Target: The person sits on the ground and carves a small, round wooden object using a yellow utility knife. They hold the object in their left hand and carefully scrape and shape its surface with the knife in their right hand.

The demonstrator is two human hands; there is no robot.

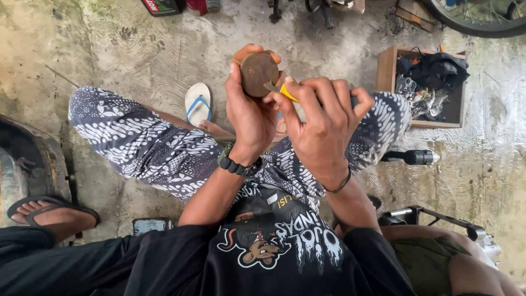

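1. Left hand (249, 112) was clamped around a round brown metal part (258, 73).
2. Right hand (323, 123) gripped a yellow-handled tool (284, 92), its tip touching that part.
3. Wooden box (387, 71) lay right of the part.

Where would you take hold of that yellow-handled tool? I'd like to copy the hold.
By its yellow handle, from the right side, as the right hand does: the metal tip points left onto the round brown part, which the left hand cups.
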